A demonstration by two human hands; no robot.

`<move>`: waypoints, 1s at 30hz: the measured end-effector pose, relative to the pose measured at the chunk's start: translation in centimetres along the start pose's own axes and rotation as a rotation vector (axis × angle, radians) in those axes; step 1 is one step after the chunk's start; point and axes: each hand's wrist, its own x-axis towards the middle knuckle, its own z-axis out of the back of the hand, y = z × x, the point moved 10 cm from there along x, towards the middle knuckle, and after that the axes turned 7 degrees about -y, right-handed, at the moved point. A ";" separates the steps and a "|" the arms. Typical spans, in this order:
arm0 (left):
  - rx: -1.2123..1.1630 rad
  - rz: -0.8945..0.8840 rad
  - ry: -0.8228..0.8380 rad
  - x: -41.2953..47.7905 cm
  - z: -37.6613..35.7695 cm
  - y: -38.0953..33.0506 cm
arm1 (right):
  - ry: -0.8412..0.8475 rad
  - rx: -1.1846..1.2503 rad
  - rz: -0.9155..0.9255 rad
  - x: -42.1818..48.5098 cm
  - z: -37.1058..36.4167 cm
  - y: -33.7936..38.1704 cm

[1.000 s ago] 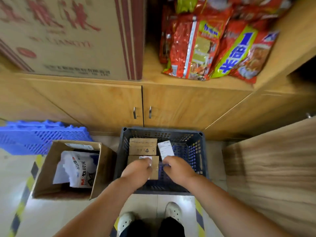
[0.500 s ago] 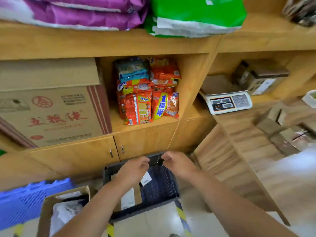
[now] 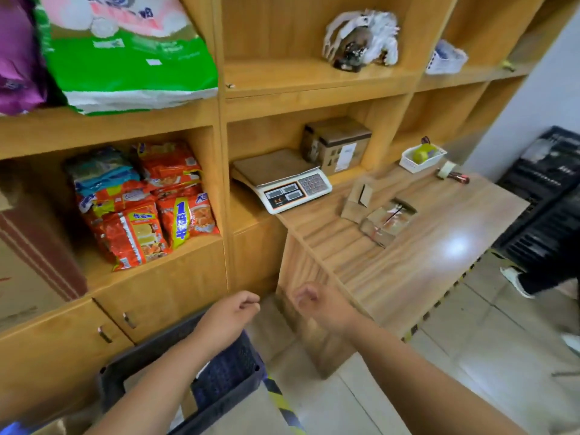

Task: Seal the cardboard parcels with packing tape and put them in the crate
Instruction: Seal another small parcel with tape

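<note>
Over the last half second both hands had risen clear of the crate and my view had swung up and right, towards the table. The fingers of my left hand were loosely curled and held nothing. My right hand was in the same condition, close beside the left but not touching it.

Both hung over the right end of the crate, which stood on the floor. My left forearm hid most of its contents. I judged this empty, relaxed posture to be transit to the next item.

Two unsealed parcels lay on the table, well apart from my hands:
- The near parcel faced open side up. Its long axis ran diagonally, near-left to far-right, though blur limited certainty.
- The far parcel had its flaps standing up.

The tape roll lay at the table's far end, within reach for sealing.
</note>
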 end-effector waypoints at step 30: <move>-0.071 -0.076 0.017 13.8 -33.3 -25.8 | -0.101 0.259 -0.160 5.0 33.2 -29.1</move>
